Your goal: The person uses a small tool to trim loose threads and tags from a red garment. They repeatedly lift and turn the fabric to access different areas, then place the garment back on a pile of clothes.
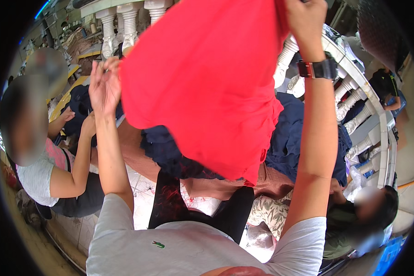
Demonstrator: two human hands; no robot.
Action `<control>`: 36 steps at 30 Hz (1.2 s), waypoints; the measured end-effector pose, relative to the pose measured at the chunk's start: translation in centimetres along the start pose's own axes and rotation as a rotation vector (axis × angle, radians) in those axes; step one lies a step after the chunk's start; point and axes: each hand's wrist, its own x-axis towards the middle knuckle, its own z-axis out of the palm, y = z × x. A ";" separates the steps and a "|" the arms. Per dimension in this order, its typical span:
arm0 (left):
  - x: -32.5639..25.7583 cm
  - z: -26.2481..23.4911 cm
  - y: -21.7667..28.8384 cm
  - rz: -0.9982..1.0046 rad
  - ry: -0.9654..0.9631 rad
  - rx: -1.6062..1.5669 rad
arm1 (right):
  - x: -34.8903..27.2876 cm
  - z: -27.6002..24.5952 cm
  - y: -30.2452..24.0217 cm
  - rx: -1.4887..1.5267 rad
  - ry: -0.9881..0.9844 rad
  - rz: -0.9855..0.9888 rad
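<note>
Half-open at upper left, the left hand [105, 89] pinches red cloth [207, 92] the right hand [307, 23] clenches; that light pinch might slip.

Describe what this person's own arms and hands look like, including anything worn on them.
Short, light-grey fabric sleeves end on the upper arms, leaving the forearms uncovered. The left hand and right hand are gloveless. A wide black wristband, partly showing red, circles the right wrist; none shows on the left.

Red cloth [202, 87] — top cut off; right hand [307, 20] — partly cropped.
</note>
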 end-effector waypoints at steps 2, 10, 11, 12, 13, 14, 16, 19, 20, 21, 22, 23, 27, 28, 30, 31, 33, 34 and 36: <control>0.5 -0.2 -1.4 -0.046 0.242 0.345 | 0.3 -0.9 0.0 0.028 -0.016 0.047; -3.2 10.8 -16.3 -0.618 -0.120 1.562 | -1.1 -1.1 0.3 0.085 -0.060 0.176; -2.6 11.5 -16.1 -0.703 -0.069 1.576 | -1.1 -1.6 0.3 0.090 -0.054 0.192; -2.7 10.6 -14.1 -0.645 -0.174 1.409 | -0.9 -2.3 0.4 0.089 -0.044 0.206; -2.9 10.1 -11.7 -0.588 -0.183 1.263 | -0.6 -2.5 0.1 0.112 -0.036 0.220; -2.6 10.7 -9.3 -0.467 -0.101 1.180 | -0.3 -2.9 -0.3 0.151 -0.023 0.232; -1.6 8.5 -7.2 -0.185 0.128 1.078 | 0.8 -4.6 -0.7 0.152 -0.005 0.252; -1.5 5.6 -8.6 -0.167 0.372 1.085 | 1.8 -5.1 -1.1 0.234 -0.012 0.315; -2.2 6.0 -10.2 -0.161 0.382 1.049 | 2.1 -5.6 -1.4 0.252 -0.009 0.332; -2.9 6.1 -12.2 -0.133 0.363 0.979 | 1.9 -6.3 -1.2 0.241 -0.006 0.351; -3.7 6.8 -13.2 -0.112 0.355 0.925 | 2.0 -6.8 -1.2 0.251 0.000 0.374; -4.1 7.6 -13.2 -0.082 0.335 0.868 | 2.0 -7.0 -1.1 0.262 -0.005 0.396; -4.5 8.1 -8.9 0.029 0.280 0.630 | 1.7 -8.4 -0.8 0.301 -0.013 0.498; -4.9 8.6 -7.5 0.053 0.307 0.617 | 1.5 -8.4 -0.5 0.347 -0.023 0.533; -5.0 6.4 -5.4 0.082 0.349 0.525 | 1.0 -9.2 0.0 0.371 -0.035 0.606; -5.4 4.6 -4.3 0.099 0.368 0.456 | 0.6 -9.5 0.3 0.378 -0.044 0.648; -5.5 3.2 -1.5 0.094 0.298 0.316 | 0.0 -10.4 0.7 0.398 -0.076 0.753; -4.9 3.8 0.2 0.057 0.227 0.270 | -0.6 -10.5 1.1 0.459 -0.092 0.809; -2.2 4.0 2.9 -0.084 0.051 0.213 | -1.7 -11.5 2.9 0.679 -0.120 0.830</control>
